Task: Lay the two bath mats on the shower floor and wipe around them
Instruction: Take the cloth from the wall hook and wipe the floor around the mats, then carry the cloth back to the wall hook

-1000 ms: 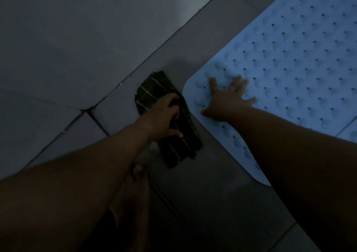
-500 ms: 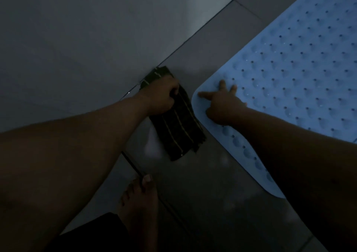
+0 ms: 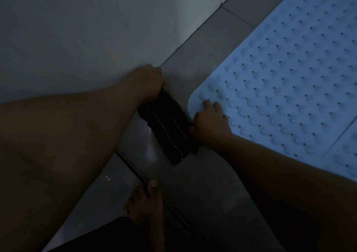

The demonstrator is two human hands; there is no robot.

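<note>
I see a dim room where a pale smooth wall meets a grey tiled floor with dark grout lines.

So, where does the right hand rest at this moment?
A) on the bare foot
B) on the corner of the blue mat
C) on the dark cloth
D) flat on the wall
B: the right hand presses its fingers on the rounded corner of the blue mat, while the left hand holds the dark cloth beside it.
</note>
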